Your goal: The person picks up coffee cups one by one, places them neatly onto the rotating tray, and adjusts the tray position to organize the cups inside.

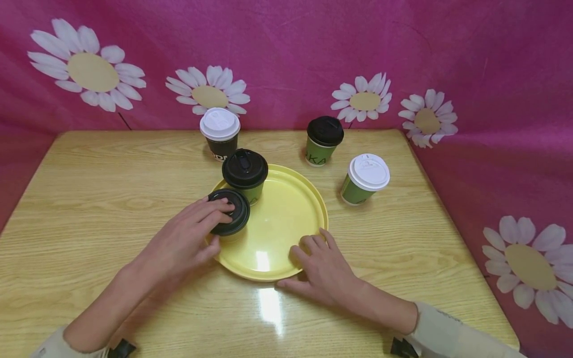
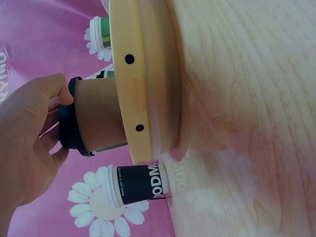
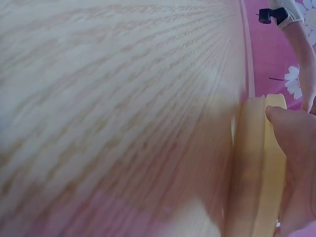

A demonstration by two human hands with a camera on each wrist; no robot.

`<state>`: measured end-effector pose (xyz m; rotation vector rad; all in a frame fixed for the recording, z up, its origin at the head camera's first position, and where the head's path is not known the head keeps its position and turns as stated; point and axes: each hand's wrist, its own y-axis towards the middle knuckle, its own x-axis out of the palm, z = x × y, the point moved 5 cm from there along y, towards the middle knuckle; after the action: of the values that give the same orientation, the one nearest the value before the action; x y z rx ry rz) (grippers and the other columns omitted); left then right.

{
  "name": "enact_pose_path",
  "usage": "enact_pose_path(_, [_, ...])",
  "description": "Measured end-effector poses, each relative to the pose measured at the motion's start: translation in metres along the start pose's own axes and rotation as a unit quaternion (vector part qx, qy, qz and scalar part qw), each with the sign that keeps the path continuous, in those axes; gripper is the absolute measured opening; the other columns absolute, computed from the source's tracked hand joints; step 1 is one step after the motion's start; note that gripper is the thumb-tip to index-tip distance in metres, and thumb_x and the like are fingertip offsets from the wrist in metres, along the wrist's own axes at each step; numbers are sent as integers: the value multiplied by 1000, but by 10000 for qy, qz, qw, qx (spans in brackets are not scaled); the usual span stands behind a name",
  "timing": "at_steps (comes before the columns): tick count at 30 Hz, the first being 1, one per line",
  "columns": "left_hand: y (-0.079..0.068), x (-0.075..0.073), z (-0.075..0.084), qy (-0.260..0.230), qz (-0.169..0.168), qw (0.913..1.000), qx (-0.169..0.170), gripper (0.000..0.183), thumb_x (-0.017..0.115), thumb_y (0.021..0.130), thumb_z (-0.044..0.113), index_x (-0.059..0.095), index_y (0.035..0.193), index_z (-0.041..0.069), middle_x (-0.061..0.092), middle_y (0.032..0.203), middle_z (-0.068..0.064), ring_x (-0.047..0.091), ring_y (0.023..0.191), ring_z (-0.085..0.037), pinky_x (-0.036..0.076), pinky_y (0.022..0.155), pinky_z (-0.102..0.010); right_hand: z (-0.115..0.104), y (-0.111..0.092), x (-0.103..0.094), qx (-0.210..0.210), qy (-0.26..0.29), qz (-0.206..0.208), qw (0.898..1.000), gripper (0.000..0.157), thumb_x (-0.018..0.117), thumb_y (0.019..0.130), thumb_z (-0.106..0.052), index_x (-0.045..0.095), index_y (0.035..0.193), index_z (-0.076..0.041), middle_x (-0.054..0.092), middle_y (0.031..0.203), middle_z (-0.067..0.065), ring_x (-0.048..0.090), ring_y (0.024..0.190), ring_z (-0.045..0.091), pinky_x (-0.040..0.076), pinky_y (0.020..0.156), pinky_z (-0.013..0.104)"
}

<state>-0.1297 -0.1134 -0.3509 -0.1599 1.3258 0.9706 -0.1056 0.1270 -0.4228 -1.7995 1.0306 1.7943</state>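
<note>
A round yellow tray [image 1: 286, 214] with a deep rim sits at the middle of the table. My left hand [image 1: 183, 236] grips the black lid of a paper coffee cup [image 2: 98, 113] at the tray's left side, thumb and fingers spread round the lid's edge. Brown cardboard shows on that cup's side in the left wrist view. Just behind it on the tray stands a green coffee cup [image 1: 245, 171] with a black lid. My right hand [image 1: 324, 268] holds the tray's near right rim, fingers over the top edge and thumb against the outer wall.
Beyond the tray, a black coffee cup [image 1: 220, 132] with a white lid stands back left. A green cup [image 1: 323, 141] with a black lid is back right, and a green white-lidded cup [image 1: 363, 179] stands right. A pink flowered cloth [image 1: 286, 59] hangs behind the table.
</note>
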Motion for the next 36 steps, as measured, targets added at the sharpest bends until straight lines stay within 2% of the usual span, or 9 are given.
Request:
enact_pose_path(9, [1,1,-6,-114,-37,9999,47,31,58,71,5,60,102,5,51,128,-7,38,125,-24,18,109,-36,-4,1,-1,-98,177,26,9998,49,50,77,-68,50,85,-20,45,90,0,46,87,23,20,103,49])
enact_pose_path(22, [2,0,-11,-162,-42,9998,105,31,56,70,4,60,101,6,51,127,-5,38,125,-22,18,109,-35,-6,1,0,-76,138,-60,9999,50,52,77,-68,51,86,-19,45,91,0,47,88,23,20,103,48])
enact_pose_path(28, [3,0,-12,-214,-12,9997,102,32,56,70,3,60,101,6,51,127,-4,39,125,-22,19,109,-35,-3,2,-1,-254,201,-23,9995,48,52,77,-67,52,86,-20,46,91,-2,44,86,23,19,103,51])
enact_pose_path(36, [3,0,-14,-263,-9,9996,129,31,56,70,3,59,101,6,51,127,-6,39,125,-23,18,109,-36,6,4,0,-538,182,-213,9982,47,50,78,-68,54,92,-23,48,98,-3,44,96,22,18,103,54])
